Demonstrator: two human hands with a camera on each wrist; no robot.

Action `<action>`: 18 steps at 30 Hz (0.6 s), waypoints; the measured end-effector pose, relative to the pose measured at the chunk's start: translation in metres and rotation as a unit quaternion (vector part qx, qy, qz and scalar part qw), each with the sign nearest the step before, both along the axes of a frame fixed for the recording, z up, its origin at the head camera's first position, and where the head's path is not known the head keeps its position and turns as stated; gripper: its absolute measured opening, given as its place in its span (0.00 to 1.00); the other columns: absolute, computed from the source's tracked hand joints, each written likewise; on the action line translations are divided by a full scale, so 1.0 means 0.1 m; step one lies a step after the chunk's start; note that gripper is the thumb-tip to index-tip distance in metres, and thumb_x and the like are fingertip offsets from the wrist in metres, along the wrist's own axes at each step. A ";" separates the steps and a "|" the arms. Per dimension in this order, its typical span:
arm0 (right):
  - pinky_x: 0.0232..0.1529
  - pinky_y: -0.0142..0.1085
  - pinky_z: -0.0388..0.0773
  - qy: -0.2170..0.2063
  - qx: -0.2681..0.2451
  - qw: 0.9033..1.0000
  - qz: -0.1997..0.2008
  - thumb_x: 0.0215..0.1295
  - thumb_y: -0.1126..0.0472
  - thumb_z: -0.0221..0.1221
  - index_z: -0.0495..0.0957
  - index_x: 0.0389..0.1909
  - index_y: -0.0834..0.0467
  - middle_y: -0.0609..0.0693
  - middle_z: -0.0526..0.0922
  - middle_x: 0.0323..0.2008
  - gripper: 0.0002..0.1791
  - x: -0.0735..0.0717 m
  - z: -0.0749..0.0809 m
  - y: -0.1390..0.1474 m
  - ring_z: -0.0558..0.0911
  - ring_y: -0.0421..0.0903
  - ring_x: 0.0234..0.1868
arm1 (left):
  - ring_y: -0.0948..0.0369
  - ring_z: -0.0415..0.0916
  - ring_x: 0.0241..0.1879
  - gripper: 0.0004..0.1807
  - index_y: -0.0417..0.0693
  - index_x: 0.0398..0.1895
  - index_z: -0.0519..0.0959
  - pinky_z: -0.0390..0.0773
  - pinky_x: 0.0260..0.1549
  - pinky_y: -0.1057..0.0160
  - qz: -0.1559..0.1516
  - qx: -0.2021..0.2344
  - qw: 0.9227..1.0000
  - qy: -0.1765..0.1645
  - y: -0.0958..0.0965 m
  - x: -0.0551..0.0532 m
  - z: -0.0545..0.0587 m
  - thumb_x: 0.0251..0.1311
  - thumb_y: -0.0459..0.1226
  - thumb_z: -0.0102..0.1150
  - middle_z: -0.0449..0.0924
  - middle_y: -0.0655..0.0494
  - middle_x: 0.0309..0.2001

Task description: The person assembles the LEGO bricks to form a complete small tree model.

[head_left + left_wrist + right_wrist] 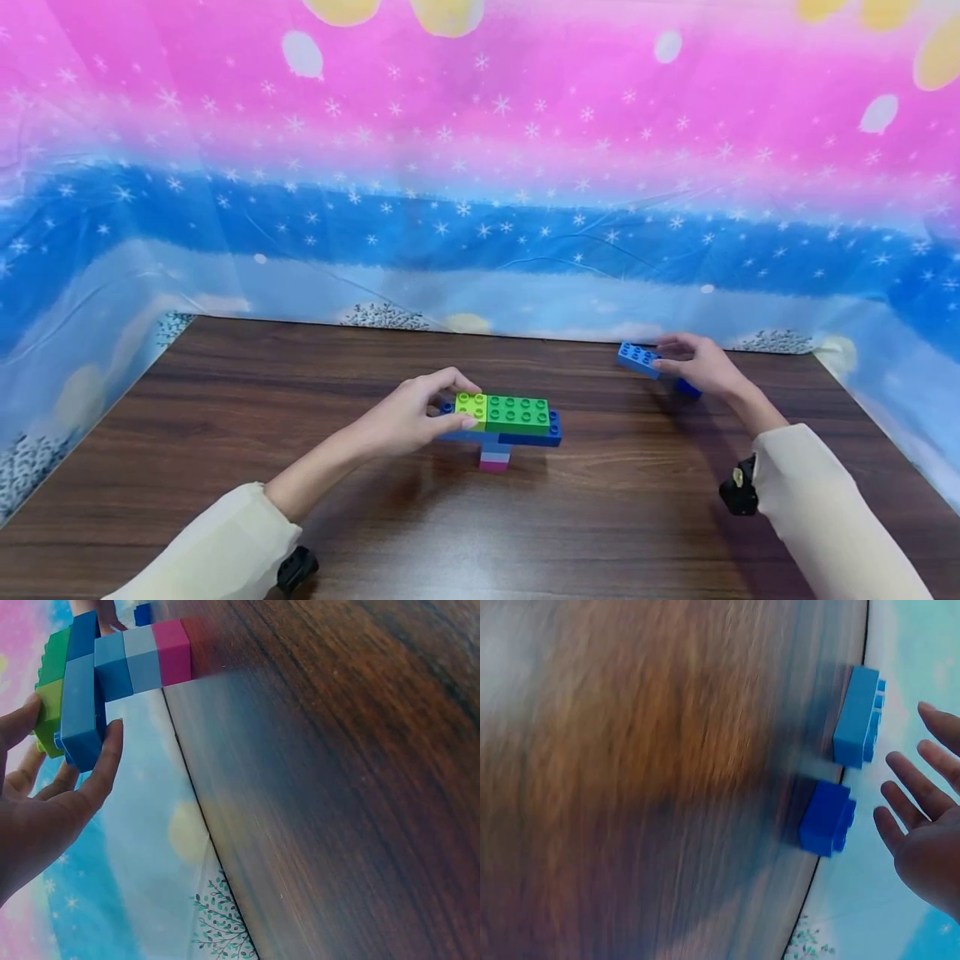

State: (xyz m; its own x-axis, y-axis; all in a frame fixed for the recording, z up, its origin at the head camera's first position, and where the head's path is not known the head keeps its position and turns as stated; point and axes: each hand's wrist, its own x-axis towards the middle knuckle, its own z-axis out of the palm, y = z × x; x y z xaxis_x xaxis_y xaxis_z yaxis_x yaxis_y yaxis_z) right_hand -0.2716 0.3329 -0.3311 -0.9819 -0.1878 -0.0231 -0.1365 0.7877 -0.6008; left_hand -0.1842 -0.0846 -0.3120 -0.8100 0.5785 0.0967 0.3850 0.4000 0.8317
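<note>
A T-shaped stack of toy building bricks (517, 415) stands on the table. Its top carries a lime brick (471, 405) and a green brick, over dark and lighter blue bricks; the narrow column below ends in a pink brick (172, 651). My left hand (412, 413) pinches the stack's left end, thumb and fingers on opposite sides of the lime and blue bricks. To the right my right hand (701, 364) hovers with fingers spread above two loose bricks, a light blue brick (857, 716) and a dark blue brick (826, 817). The right wrist view shows it apart from both.
The brown wooden table (390, 533) ends at the back against a pink and blue patterned cloth (480, 233), which also runs along the left and right sides. Both loose bricks lie near the table's back edge.
</note>
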 end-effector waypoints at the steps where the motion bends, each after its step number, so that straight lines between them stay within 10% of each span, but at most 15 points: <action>1: 0.51 0.55 0.66 0.001 0.002 1.000 -0.003 0.64 0.56 0.56 0.63 0.59 0.68 0.68 0.69 0.55 0.28 0.01 0.00 0.03 0.67 0.65 0.56 | 0.57 0.73 0.41 0.15 0.44 0.50 0.72 0.75 0.38 0.62 0.000 0.000 1.000 0.000 0.00 0.00 0.00 0.60 0.35 0.56 0.75 0.55 0.41; 18: 0.51 0.55 0.65 0.016 -0.001 1.000 -0.012 0.62 0.55 0.58 0.64 0.59 0.68 0.68 0.70 0.55 0.29 -0.02 -0.14 0.14 0.69 0.64 0.54 | 0.57 0.73 0.42 0.15 0.45 0.50 0.72 0.75 0.38 0.62 0.000 0.005 1.000 0.001 0.01 0.01 -0.05 0.60 0.36 0.56 0.75 0.54 0.42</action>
State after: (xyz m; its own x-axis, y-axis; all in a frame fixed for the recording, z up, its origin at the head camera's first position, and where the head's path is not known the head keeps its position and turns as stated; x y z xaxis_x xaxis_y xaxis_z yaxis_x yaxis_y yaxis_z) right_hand -0.2736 0.3471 -0.3455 -0.9863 -0.1649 0.0084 -0.1371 0.7896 -0.5980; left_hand -0.1834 -0.0840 -0.3169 -0.8095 0.5777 0.1050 0.3873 0.3910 0.8349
